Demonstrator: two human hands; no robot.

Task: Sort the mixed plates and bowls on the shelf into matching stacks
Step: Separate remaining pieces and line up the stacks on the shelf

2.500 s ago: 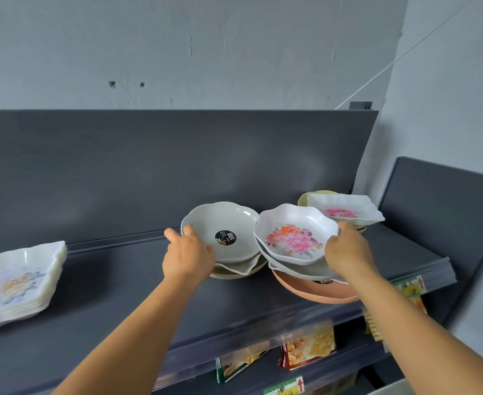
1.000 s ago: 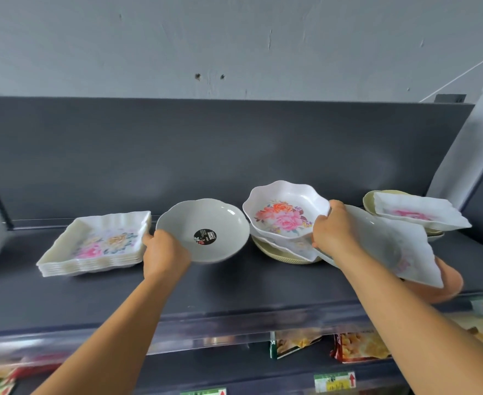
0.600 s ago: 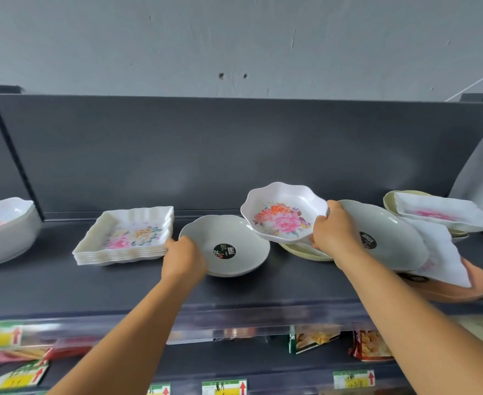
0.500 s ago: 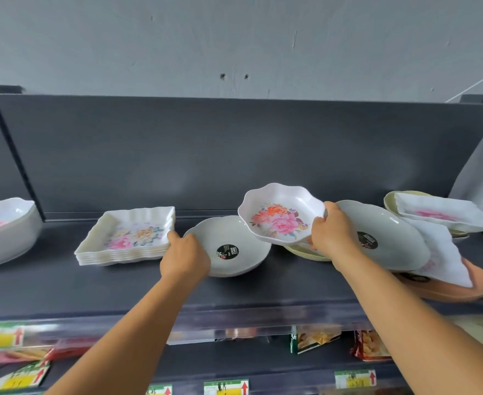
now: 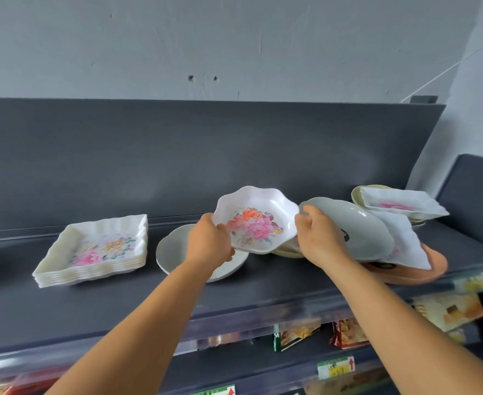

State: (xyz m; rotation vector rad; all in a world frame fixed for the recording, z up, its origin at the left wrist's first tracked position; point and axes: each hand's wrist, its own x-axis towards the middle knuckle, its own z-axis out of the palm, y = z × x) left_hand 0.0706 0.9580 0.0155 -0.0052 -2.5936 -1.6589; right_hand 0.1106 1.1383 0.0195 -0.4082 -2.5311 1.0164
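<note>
A: Where's the flowered bowl (image 5: 256,220)?
B: Lifted above the shelf (image 5: 120,303); the left hand (image 5: 210,242) pinches its left rim, over a plain grey bowl (image 5: 174,252) lying on the shelf.
A: And the right hand (image 5: 318,240)?
B: Its fingers curl round the near rim of a tilted grey plate (image 5: 357,226).
A: Further out?
B: A stack of square floral plates (image 5: 98,249) at left.

left hand (image 5: 209,244) gripping floral bowl (image 5: 256,220), right hand (image 5: 318,241) gripping grey plate (image 5: 357,228)
</note>
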